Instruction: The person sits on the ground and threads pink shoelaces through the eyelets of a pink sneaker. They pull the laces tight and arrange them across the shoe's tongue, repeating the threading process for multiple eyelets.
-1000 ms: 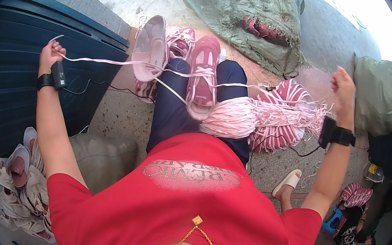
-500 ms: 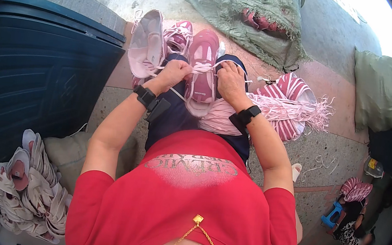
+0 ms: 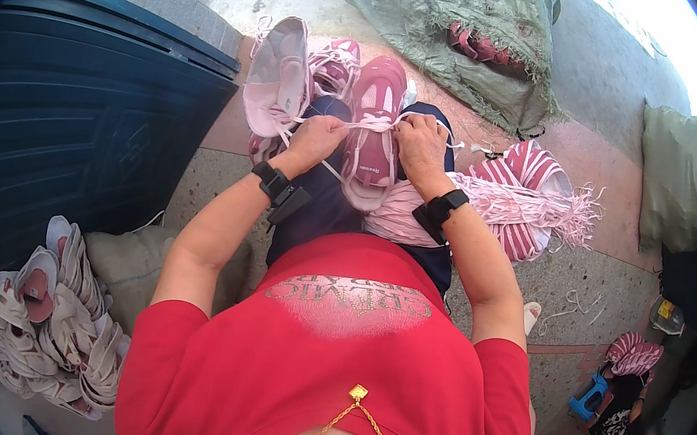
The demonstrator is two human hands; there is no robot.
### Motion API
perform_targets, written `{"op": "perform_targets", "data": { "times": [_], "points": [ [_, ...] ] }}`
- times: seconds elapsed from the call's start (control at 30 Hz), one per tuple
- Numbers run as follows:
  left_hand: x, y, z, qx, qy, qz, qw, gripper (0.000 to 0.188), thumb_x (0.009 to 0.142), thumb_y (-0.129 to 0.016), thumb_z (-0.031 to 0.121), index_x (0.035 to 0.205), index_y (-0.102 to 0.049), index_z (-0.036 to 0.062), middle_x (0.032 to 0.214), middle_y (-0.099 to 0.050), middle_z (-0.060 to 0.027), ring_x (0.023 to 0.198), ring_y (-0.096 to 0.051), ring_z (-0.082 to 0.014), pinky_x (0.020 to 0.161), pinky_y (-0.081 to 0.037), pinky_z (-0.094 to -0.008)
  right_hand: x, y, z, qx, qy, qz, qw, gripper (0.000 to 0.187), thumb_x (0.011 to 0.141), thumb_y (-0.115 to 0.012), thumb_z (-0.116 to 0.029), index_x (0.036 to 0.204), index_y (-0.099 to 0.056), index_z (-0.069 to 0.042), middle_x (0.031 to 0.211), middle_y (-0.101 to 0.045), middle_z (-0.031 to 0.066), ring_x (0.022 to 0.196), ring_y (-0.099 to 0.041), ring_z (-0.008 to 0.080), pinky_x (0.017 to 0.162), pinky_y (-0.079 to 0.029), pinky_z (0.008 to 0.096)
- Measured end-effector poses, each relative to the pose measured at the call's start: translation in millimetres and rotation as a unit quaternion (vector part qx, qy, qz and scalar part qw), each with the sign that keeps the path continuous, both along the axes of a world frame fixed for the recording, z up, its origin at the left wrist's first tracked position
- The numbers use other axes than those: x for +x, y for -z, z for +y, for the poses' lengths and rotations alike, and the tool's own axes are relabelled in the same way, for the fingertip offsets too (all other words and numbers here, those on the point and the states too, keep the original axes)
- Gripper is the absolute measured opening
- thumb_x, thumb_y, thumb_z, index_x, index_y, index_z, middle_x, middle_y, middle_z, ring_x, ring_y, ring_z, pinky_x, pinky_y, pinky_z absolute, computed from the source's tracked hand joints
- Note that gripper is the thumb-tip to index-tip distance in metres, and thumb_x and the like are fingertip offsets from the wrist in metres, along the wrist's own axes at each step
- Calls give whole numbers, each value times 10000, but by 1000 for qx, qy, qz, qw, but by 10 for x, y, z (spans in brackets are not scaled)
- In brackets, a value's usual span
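Observation:
A pink sneaker (image 3: pixel 377 108) lies on my lap, toe pointing away. My left hand (image 3: pixel 320 137) grips the pale pink lace (image 3: pixel 377 123) at the shoe's left side. My right hand (image 3: pixel 418 143) pinches the same lace at its right side, so both hands meet over the shoe. More pink sneakers (image 3: pixel 278 78) are stacked just left of it, one sole up. A black band sits on each wrist.
A bundle of pink laces (image 3: pixel 506 206) lies at my right knee. A dark blue bin (image 3: pixel 66 105) stands to the left, with a pile of pale shoes (image 3: pixel 49 320) below it. Green sacks (image 3: pixel 467 32) lie ahead and at the right. Another person (image 3: pixel 625 408) crouches at lower right.
A second ago my arms were spread wide, pulling the lace taut. Both hands have since come together over the sneaker on my lap.

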State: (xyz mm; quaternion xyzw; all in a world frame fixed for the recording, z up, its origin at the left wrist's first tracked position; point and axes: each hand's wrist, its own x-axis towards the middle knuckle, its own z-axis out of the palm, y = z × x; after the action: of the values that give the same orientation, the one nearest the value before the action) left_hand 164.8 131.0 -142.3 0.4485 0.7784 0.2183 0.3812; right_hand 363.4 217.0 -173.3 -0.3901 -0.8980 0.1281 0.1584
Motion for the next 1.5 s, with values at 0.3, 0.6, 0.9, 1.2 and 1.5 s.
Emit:
{"op": "perform_targets", "data": {
  "times": [0.3, 0.6, 0.9, 1.2, 1.5],
  "points": [
    [-34, 113, -16, 93, 117, 161, 976, 237, 828, -511, 244, 818, -675, 73, 789, -660, -149, 811, -624, -354, 727, -492, -444, -8, -41, -22, -3, 21, -7, 1000, 145, 777, -640, -257, 799, -682, -120, 887, -585, 29, 945, -502, 232, 790, -346, 400],
    [135, 59, 61, 161, 194, 329, 910, 164, 807, -599, 227, 743, -665, 91, 848, -656, -61, 866, -552, -281, 750, -470, -418, 15, 12, -9, 3, 15, -31, 999, 189, 791, -619, -275, 773, -695, -104, 849, -592, 51, 929, -511, 243, 783, -347, 413],
    [424, -235, -86, 138, 183, 402, 887, 327, 732, -694, 368, 844, -654, 63, 838, -646, -42, 914, -523, -232, 729, -384, -396, 28, -249, -105, -94, -19, -105, 990, 330, 812, -588, -338, 924, -677, -40, 958, -573, 120, 983, -482, 278, 786, -342, 442],
    [355, -124, 47, 217, 130, 264, 931, 199, 734, -666, 166, 885, -662, 36, 861, -638, -104, 885, -544, -298, 749, -468, -398, 71, -13, -84, -55, 1, 3, 998, 176, 787, -568, -202, 860, -695, -104, 819, -620, 78, 839, -554, 272, 762, -371, 426],
    [465, -78, 784, 30, 333, 227, 915, 129, 769, -585, 145, 776, -632, 25, 832, -623, -200, 888, -566, -365, 787, -478, -435, 57, 91, -177, -54, 17, 141, 988, 77, 784, -611, -146, 825, -628, -83, 738, -613, 76, 764, -572, 268, 753, -396, 403]
  ]
}}
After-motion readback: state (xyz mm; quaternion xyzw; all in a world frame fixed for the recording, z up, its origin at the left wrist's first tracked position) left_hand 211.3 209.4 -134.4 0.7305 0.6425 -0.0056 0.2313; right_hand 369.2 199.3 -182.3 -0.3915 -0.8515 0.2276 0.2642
